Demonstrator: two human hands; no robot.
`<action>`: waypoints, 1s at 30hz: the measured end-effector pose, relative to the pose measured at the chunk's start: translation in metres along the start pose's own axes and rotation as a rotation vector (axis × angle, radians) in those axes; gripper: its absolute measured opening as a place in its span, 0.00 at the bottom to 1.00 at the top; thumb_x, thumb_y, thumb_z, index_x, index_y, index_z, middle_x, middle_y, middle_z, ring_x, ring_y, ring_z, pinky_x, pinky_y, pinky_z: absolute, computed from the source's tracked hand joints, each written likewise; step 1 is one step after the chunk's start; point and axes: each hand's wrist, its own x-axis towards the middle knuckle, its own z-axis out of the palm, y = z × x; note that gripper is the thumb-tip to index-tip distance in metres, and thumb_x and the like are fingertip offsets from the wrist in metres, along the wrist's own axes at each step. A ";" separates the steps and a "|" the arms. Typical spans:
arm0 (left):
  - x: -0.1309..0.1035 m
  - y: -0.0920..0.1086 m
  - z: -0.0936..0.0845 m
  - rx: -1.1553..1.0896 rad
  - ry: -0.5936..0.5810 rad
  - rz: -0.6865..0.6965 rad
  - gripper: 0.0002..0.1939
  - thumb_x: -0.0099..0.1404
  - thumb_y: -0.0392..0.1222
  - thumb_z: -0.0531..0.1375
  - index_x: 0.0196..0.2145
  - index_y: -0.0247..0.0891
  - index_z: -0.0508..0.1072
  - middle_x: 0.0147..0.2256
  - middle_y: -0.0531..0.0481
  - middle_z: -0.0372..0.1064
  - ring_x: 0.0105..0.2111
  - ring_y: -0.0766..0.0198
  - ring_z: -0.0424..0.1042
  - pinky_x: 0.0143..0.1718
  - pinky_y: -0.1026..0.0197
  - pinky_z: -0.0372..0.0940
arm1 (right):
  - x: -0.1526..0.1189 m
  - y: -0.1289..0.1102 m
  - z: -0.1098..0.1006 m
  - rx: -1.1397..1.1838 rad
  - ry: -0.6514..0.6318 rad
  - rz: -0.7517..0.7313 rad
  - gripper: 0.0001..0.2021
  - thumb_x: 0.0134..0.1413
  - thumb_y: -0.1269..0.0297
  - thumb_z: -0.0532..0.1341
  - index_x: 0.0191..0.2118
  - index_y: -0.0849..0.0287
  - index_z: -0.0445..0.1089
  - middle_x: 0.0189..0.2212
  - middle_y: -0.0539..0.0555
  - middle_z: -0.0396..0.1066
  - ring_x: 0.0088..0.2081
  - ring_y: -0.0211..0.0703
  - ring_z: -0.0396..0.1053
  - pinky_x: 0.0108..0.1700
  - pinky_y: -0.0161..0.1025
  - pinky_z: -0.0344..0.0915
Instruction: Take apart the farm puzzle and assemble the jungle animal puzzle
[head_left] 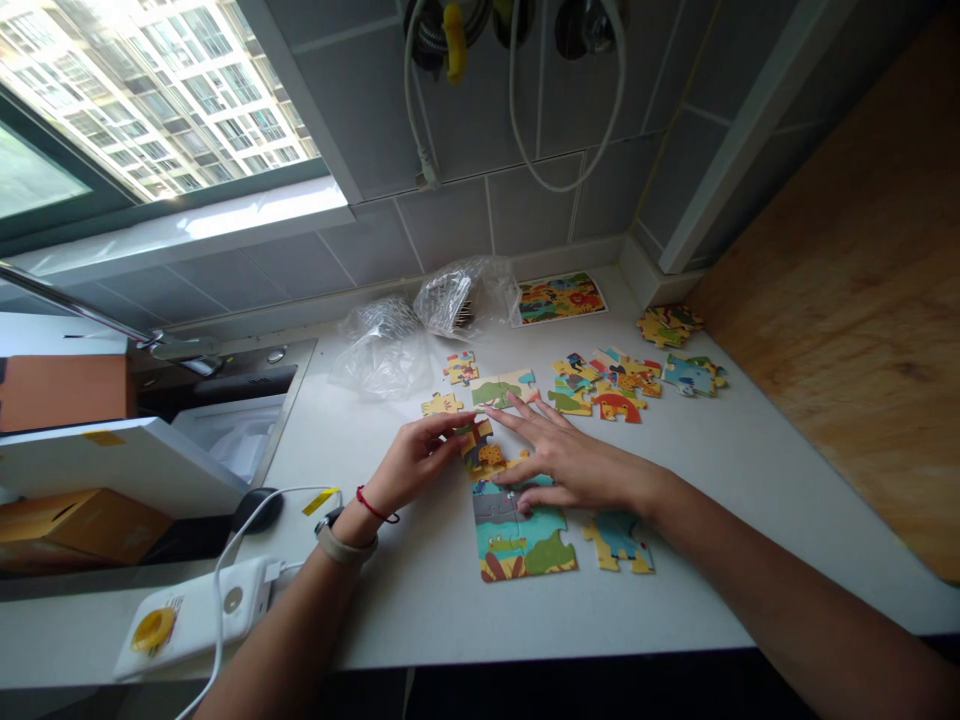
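Note:
On the white counter, my left hand (pixel 420 458) pinches the left edge of a puzzle piece (pixel 480 448) with brown and yellow print between thumb and forefinger. My right hand (pixel 566 460) lies over the middle of the puzzle, fingers spread, the fingertips resting on or just above the pieces. Part of the picture is hidden beneath it. Nearest me are joined pieces with a green crocodile (pixel 514 545). Joined pieces with a green bush (pixel 501 388) lie beyond my fingers. Right of the joined part is a loose blue-and-yellow piece (pixel 621 542).
Loose puzzle pieces (pixel 621 408) lie in a heap to the right, with a small stack (pixel 667 325) behind. A picture card (pixel 561 298) and crumpled plastic bags (pixel 390 345) are by the wall. On the left are a white power bank (pixel 202 610) with a cable and a sink (pixel 289 375).

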 end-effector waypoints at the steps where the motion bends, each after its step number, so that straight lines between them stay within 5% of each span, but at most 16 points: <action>1: 0.000 0.000 0.001 0.046 0.003 0.029 0.17 0.71 0.45 0.61 0.54 0.40 0.79 0.47 0.43 0.81 0.42 0.56 0.80 0.40 0.57 0.78 | 0.000 0.000 0.000 0.003 -0.009 0.006 0.21 0.41 0.60 0.81 0.43 0.34 0.82 0.68 0.41 0.63 0.69 0.55 0.60 0.70 0.60 0.58; 7: -0.001 -0.002 0.009 0.196 0.038 0.084 0.14 0.73 0.43 0.59 0.53 0.41 0.77 0.46 0.44 0.80 0.36 0.62 0.78 0.34 0.63 0.74 | 0.007 -0.004 -0.002 -0.049 -0.202 0.121 0.19 0.51 0.59 0.76 0.50 0.40 0.80 0.71 0.48 0.58 0.71 0.57 0.56 0.72 0.62 0.52; 11: -0.002 -0.003 0.011 0.247 0.072 0.095 0.13 0.74 0.42 0.58 0.52 0.41 0.76 0.43 0.46 0.80 0.36 0.63 0.78 0.37 0.62 0.74 | 0.009 -0.006 -0.002 -0.111 -0.176 0.117 0.15 0.59 0.61 0.70 0.52 0.46 0.80 0.66 0.53 0.66 0.66 0.54 0.64 0.70 0.59 0.58; 20: -0.001 0.000 0.013 0.301 0.072 0.137 0.10 0.74 0.40 0.58 0.50 0.41 0.75 0.40 0.47 0.79 0.37 0.62 0.78 0.40 0.61 0.74 | 0.007 -0.008 0.004 -0.120 -0.147 0.131 0.15 0.51 0.65 0.76 0.45 0.41 0.82 0.70 0.45 0.61 0.71 0.57 0.56 0.72 0.64 0.52; 24: -0.001 0.001 0.015 0.326 0.078 0.154 0.09 0.75 0.40 0.58 0.50 0.41 0.75 0.38 0.49 0.77 0.35 0.64 0.76 0.40 0.61 0.73 | 0.006 -0.005 0.004 -0.146 -0.233 0.111 0.14 0.58 0.61 0.71 0.49 0.41 0.80 0.70 0.46 0.60 0.73 0.56 0.52 0.73 0.64 0.48; 30: -0.003 -0.002 0.007 0.357 0.002 0.158 0.16 0.73 0.49 0.62 0.54 0.43 0.73 0.53 0.44 0.70 0.29 0.69 0.71 0.35 0.60 0.73 | 0.005 -0.002 0.001 -0.162 -0.309 0.105 0.15 0.64 0.59 0.67 0.55 0.47 0.78 0.70 0.53 0.60 0.73 0.58 0.50 0.74 0.62 0.46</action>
